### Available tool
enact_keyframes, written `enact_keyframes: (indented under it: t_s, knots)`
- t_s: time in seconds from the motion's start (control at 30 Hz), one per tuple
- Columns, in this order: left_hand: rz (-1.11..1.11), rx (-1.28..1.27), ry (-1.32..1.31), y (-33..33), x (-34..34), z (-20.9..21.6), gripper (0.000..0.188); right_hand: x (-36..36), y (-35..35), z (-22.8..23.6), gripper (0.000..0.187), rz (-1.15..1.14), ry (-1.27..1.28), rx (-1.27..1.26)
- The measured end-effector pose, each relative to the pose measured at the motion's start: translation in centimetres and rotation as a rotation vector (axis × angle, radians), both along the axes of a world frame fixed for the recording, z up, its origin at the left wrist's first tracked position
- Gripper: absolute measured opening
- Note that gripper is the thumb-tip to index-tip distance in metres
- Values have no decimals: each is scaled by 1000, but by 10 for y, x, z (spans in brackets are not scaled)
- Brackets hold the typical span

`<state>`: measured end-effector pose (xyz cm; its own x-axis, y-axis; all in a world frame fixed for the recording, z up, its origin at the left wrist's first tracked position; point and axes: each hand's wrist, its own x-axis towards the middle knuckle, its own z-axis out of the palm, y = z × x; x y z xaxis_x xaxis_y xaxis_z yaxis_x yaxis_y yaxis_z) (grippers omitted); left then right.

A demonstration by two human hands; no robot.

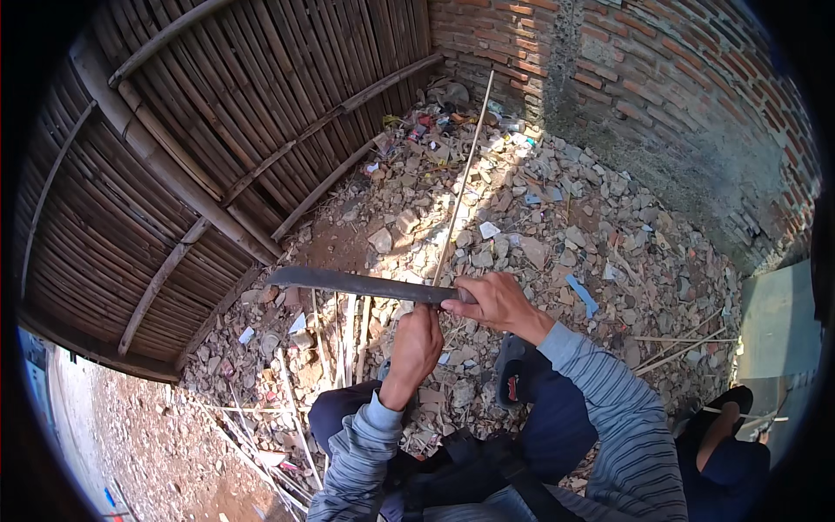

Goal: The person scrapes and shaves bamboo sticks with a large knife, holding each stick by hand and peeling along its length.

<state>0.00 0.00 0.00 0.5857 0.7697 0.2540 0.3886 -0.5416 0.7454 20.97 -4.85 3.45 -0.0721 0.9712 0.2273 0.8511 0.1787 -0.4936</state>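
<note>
A machete with a long dark blade lies crosswise in front of me, its tip pointing left. My right hand is wrapped round its handle. Just below the blade, near the handle end, my left hand is closed on a long thin bamboo strip. This strip runs away from me from under the blade toward the brick corner. The blade crosses the strip close to my left fingers; whether its edge bites into the bamboo is hidden.
Loose bamboo strips lie by my left knee, more strips farther left. Rubble covers the ground. A bamboo wall stands left, a brick wall at the back right. Another person is at the lower right.
</note>
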Motion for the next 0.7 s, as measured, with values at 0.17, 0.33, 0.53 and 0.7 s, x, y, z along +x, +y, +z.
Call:
enact_keyframes:
  t_s: [0.17, 0.33, 0.53, 0.7]
  knots:
    - [90, -86, 20, -15, 17, 16, 15, 18, -1, -4, 64, 8, -19, 67]
    - [90, 22, -40, -12, 3, 13, 18, 31, 7, -5, 64, -99, 62, 66]
    - [96, -3, 35, -12, 0, 18, 11, 40, 11, -2, 62, -237, 86, -18]
    - [113, 26, 67, -6, -1, 23, 11, 24, 6, 8, 59, -169, 95, -3]
